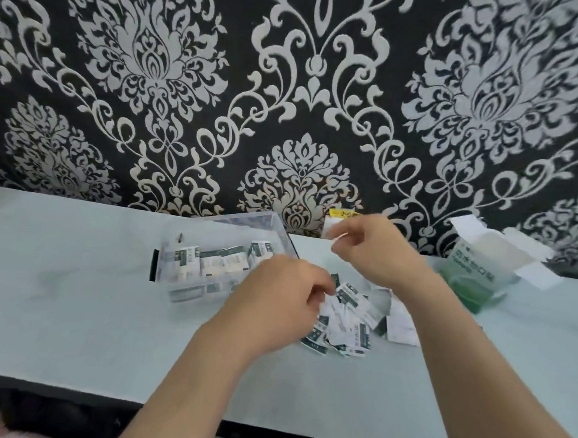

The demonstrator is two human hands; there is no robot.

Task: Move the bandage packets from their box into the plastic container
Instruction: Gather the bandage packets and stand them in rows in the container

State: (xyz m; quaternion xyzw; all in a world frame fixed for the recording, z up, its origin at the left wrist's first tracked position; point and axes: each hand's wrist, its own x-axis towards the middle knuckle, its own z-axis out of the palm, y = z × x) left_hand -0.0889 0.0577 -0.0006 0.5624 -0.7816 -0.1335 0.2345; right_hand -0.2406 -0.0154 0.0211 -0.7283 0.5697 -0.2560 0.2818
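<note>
Clear tub [194, 236] half-stocked; left hand [282, 297] grips packets [345, 322] beside it, right hand [371, 248] curled, hold unclear. Next: drop them in.

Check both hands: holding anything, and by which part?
Left hand curls onto the pile, apparently pinching the upper end of one packet. Right hand is raised and curled; blur hides whether its grip holds anything.

There is only one camera, worn on the person's head. It sits at the near edge of the table [70, 289], close above it, and looks forward and down towards the patterned wall [310, 83] on the far side. Its wide lens takes in the table from left to right.
</note>
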